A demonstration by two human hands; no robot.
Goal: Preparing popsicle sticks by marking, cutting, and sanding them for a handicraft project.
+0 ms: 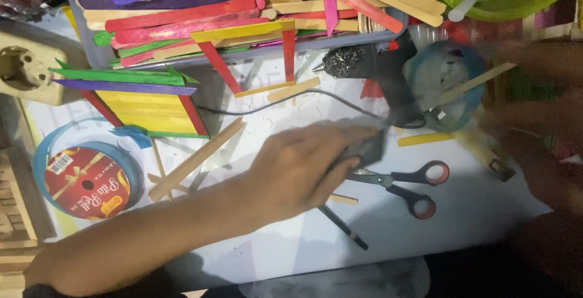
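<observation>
Grey block [364, 149] pinched in left hand [297, 170] fingers, just above scissors [401, 184]; keep clear of cord [291, 99]; right hand [540, 122] blurred, grip unclear.

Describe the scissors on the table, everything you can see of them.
The scissors lie flat on the white table, slightly open, blades pointing left and handles right. The blades look like grey metal; the two loop handles are black with red rims, one above the other. The blade tips are hidden under the left hand, which covers them and holds a small dark object. A pencil lies just below, apart from them.
</observation>
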